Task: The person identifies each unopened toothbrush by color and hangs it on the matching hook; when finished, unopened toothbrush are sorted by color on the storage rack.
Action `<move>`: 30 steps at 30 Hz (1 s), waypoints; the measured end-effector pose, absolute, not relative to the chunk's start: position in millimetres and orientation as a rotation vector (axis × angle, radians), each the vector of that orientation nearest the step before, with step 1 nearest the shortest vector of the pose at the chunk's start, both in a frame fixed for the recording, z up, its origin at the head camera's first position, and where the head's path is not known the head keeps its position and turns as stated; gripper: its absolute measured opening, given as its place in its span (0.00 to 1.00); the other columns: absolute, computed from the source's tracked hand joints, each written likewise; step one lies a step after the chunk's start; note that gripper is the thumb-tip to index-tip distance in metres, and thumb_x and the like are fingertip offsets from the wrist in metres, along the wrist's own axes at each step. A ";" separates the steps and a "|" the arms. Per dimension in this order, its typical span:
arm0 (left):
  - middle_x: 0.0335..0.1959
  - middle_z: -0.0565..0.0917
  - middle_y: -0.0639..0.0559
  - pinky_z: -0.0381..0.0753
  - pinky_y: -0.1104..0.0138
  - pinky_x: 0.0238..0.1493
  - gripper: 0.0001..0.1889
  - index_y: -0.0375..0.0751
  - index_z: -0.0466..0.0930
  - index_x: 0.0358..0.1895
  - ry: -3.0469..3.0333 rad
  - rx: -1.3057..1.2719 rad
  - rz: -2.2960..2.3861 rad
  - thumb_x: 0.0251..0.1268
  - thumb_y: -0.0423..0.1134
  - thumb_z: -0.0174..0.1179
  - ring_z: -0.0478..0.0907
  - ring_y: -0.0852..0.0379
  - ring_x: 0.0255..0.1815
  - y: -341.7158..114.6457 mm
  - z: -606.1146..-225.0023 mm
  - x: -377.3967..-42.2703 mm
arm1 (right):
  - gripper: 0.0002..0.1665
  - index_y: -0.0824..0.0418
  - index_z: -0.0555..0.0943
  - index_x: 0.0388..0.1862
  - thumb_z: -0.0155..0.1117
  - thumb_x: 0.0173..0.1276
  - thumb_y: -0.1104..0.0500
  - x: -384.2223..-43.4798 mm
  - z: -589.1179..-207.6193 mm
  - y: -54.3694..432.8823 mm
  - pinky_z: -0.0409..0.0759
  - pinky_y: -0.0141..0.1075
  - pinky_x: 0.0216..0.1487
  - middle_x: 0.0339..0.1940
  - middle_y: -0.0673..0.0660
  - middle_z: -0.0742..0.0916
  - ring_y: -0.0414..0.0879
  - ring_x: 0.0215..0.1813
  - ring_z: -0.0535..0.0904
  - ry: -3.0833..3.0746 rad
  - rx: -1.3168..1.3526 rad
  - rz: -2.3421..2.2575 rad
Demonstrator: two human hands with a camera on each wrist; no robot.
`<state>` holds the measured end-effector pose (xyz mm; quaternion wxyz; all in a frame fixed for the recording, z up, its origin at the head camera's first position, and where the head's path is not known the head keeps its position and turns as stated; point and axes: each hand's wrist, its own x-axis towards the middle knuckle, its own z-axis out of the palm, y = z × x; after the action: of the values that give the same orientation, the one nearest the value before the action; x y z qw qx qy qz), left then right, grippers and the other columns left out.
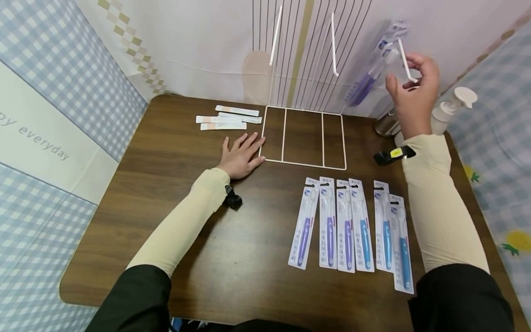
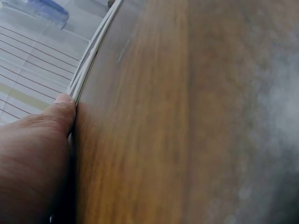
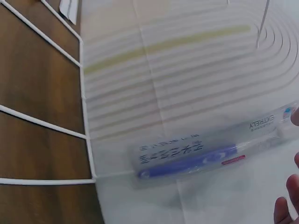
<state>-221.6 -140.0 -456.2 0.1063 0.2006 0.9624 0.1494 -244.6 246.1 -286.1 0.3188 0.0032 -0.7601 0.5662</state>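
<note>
My left hand (image 1: 240, 159) lies with fingers spread on the brown table, its thumb (image 2: 63, 105) at the base wire of a white wire rack (image 1: 304, 164). From the rack's right hook (image 1: 404, 62) hangs a packaged purple toothbrush (image 1: 365, 85), also seen in the right wrist view as a clear pack (image 3: 196, 156). My right hand (image 1: 416, 97) is around the front end of that hook, thumb and fingers apart, with nothing gripped between them. Its fingertips (image 3: 293, 189) show at the right edge of the right wrist view, close to the pack's top.
Several packaged toothbrushes (image 1: 346, 226), purple and blue, lie in a row on the near table. Small paper sachets (image 1: 228, 119) lie left of the rack. A white pump bottle (image 1: 444, 113) and a metal container (image 1: 386, 123) stand behind my right wrist. Two more hooks (image 1: 334, 44) stick out from the rack.
</note>
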 end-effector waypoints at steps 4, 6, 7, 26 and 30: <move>0.89 0.40 0.59 0.21 0.37 0.78 0.37 0.64 0.43 0.88 2.840 0.592 0.439 0.84 0.66 0.40 0.35 0.51 0.88 -139.6 -457.7 -221.3 | 0.16 0.55 0.91 0.51 0.73 0.65 0.62 -227.2 -309.4 245.4 0.69 0.29 0.42 0.46 0.46 0.84 0.36 0.37 0.73 -2.027 0.004 1.576; 0.89 0.41 0.58 0.21 0.37 0.78 0.37 0.63 0.43 0.88 2.846 0.589 0.440 0.84 0.66 0.40 0.35 0.51 0.88 -139.5 -457.5 -220.9 | 0.15 0.56 0.91 0.52 0.74 0.66 0.63 -215.4 -323.6 241.9 0.70 0.29 0.41 0.45 0.47 0.85 0.37 0.36 0.73 -2.065 0.010 1.645; 0.89 0.41 0.58 0.22 0.37 0.78 0.37 0.63 0.43 0.88 2.849 0.588 0.437 0.84 0.66 0.40 0.35 0.51 0.88 -139.4 -457.3 -220.8 | 0.14 0.57 0.91 0.52 0.75 0.67 0.63 -208.2 -330.8 239.2 0.70 0.29 0.41 0.45 0.47 0.85 0.37 0.37 0.73 -2.105 0.018 1.659; 0.89 0.40 0.58 0.20 0.37 0.78 0.37 0.63 0.42 0.88 2.841 0.583 0.430 0.85 0.66 0.39 0.34 0.50 0.88 -139.8 -452.4 -222.6 | 0.32 0.52 0.91 0.60 0.79 0.62 0.37 -93.8 -440.0 187.6 0.60 0.64 0.51 0.61 0.65 0.81 0.69 0.56 0.69 -2.959 0.350 0.699; 0.89 0.40 0.59 0.20 0.37 0.78 0.37 0.64 0.42 0.88 2.837 0.587 0.440 0.85 0.66 0.38 0.34 0.51 0.88 -137.9 -455.1 -222.3 | 0.32 0.51 0.91 0.59 0.81 0.60 0.37 -91.0 -450.7 187.8 0.59 0.63 0.50 0.59 0.63 0.81 0.67 0.53 0.69 -2.953 0.354 0.703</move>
<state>-222.3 -137.9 -455.1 0.1052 0.1993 0.9628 0.1494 -91.0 187.8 -450.7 0.0429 0.1157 -0.9654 0.2299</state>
